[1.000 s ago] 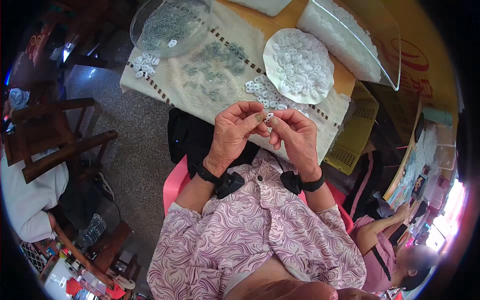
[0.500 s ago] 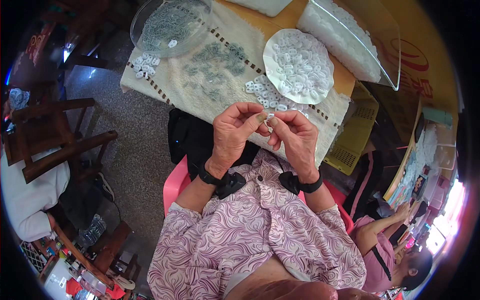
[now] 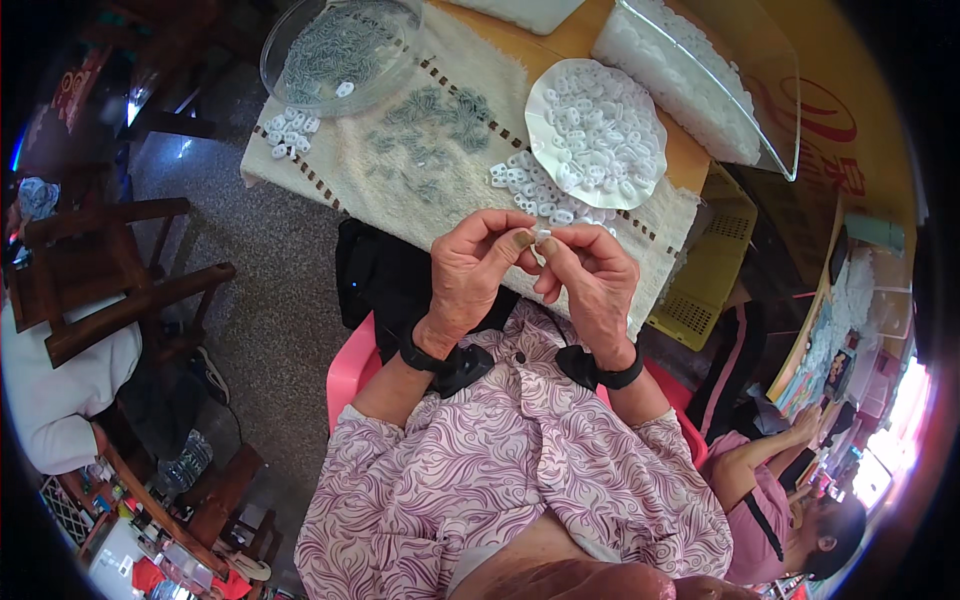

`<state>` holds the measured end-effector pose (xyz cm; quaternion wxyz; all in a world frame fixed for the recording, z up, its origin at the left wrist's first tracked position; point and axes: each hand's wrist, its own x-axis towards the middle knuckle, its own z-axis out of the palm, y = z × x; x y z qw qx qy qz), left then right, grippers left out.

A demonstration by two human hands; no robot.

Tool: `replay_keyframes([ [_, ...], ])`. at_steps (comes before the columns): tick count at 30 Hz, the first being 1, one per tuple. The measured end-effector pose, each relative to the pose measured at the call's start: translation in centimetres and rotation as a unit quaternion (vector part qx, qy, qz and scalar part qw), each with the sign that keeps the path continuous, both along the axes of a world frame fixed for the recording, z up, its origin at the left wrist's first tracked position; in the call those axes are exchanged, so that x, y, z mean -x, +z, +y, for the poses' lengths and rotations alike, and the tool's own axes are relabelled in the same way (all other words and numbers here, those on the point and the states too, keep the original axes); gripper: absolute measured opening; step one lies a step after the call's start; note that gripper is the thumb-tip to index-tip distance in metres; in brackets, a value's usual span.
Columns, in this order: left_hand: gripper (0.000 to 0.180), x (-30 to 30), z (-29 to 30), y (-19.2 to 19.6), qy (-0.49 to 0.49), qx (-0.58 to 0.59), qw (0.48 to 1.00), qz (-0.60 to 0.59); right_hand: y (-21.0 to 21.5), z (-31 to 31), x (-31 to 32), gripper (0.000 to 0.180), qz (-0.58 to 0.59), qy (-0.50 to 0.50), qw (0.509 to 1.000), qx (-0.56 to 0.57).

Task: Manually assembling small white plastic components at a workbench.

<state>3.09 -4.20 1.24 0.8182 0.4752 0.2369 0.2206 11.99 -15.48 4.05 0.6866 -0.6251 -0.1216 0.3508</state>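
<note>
Both my hands meet over the near edge of the cloth, fingertips together. Between them is a small white plastic piece (image 3: 542,235), mostly covered by the fingers. My left hand (image 3: 476,262) pinches it from the left with thumb and forefinger. My right hand (image 3: 588,268) pinches it from the right, its other fingers curled in. Just beyond the fingers lies a loose heap of white plastic pieces with holes (image 3: 535,190). Farther off, a white scalloped plate (image 3: 535,112) is piled with more of them. Small grey-green parts (image 3: 425,125) are scattered on the cloth (image 3: 350,170) to the left.
A clear round tub (image 3: 268,75) of grey-green parts stands at the far left, beside a small group of white pieces (image 3: 290,132). A clear bin (image 3: 775,140) of white pieces is at the far right. A yellow crate (image 3: 700,300) sits below. Another person (image 3: 760,490) works at right.
Both hands have shifted very slightly, and the white piece has turned a little between the fingertips. Everything else stays as it was.
</note>
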Motion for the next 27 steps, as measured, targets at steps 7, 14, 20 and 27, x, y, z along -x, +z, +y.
replay_keyframes([
  [7,0.012,-0.1,0.1,-0.5,-0.013,0.01,1.0,0.007,0.2,0.2,-0.2,0.015,0.039,0.004,0.999,-0.004],
  [14,0.015,-0.1,0.1,-1.2,-0.023,0.083,0.996,-0.003,0.0,0.3,-0.4,0.016,0.065,0.008,0.998,-0.012],
  [20,0.017,-0.3,0.1,-1.4,-0.018,0.097,0.995,-0.016,0.0,0.4,-0.4,0.015,0.071,0.007,0.997,-0.019],
  [27,0.015,-0.3,0.1,-1.5,-0.019,0.093,0.995,-0.013,-0.1,0.4,-0.4,0.015,0.064,0.003,0.998,-0.015],
])
